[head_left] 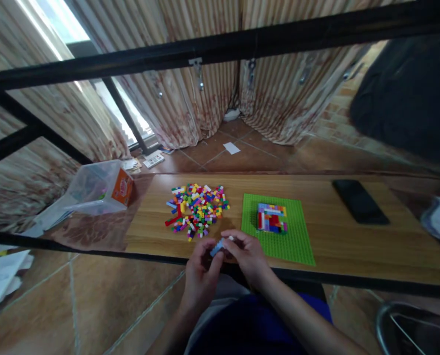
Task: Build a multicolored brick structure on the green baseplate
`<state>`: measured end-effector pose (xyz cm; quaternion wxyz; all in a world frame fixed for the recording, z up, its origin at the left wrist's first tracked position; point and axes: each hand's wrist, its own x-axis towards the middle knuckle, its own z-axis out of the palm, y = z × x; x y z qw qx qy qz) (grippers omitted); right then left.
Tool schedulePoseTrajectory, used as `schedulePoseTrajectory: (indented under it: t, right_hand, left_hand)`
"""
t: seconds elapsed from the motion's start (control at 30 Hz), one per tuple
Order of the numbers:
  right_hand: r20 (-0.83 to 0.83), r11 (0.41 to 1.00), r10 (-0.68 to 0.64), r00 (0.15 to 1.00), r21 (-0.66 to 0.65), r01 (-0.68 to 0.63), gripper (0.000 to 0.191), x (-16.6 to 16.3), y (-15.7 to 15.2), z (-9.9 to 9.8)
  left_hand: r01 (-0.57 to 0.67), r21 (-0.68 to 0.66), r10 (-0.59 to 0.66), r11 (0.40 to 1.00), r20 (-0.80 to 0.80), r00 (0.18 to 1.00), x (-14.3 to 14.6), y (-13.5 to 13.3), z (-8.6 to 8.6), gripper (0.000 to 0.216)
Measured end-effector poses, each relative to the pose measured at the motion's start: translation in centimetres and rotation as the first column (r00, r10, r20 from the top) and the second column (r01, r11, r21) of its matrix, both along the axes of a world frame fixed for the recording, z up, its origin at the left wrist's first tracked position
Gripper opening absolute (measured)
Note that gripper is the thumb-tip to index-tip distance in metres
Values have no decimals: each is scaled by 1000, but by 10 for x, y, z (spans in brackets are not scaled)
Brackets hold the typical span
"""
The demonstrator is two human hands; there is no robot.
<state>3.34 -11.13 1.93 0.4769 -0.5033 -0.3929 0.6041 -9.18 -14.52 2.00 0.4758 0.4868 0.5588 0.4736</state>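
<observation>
Close to the front edge of the bench, my left hand (202, 268) pinches a light blue toy brick (216, 248) between thumb and fingers. My right hand (250, 255) meets it there, its fingertips closed around a small white brick (231, 238) at the end of the blue one; whether the two are joined is hard to see. Beyond my hands lies a loose pile of coloured bricks (201, 209). To the right, a low multicoloured brick structure (272, 218) with raised walls stands on a green studded baseplate (297, 246).
A black phone (359, 201) rests on the wooden bench top (327, 236) at the right. Left of the bench stands a clear plastic bin (94, 190) with an orange label. A dark metal bar (220, 47) crosses above, before striped curtains (205, 24).
</observation>
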Motion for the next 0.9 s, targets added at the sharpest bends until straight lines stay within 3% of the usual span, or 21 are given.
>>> schedulePoseTrajectory:
  t: [0.17, 0.27, 0.37, 0.57, 0.7, 0.9]
  right_hand:
    - [81, 998, 62, 995, 22, -64, 27, 18, -22, -13]
    - [110, 991, 127, 986, 18, -129, 28, 34, -33, -17]
    - [153, 998, 69, 986, -14, -67, 35, 54, -40, -22]
    - [225, 983, -181, 957, 45, 175, 43, 105, -39, -30]
    - [324, 956, -288, 901, 142, 255, 41, 134, -36, -31]
    - [494, 928, -371, 786, 228, 295, 33, 152, -23, -26]
  left_hand:
    - [195, -250, -149, 948, 194, 970, 3, 7, 1, 32]
    - [275, -311, -176, 910, 313, 933, 5, 9, 2, 33]
    - [273, -343, -162, 899, 318, 934, 9, 11, 1, 36]
    - [230, -319, -200, 920, 125, 972, 16, 17, -13, 42]
    - [229, -244, -249, 942, -52, 967, 13, 21, -23, 34]
    - [249, -2, -223, 968, -455, 862, 3, 34, -18, 18]
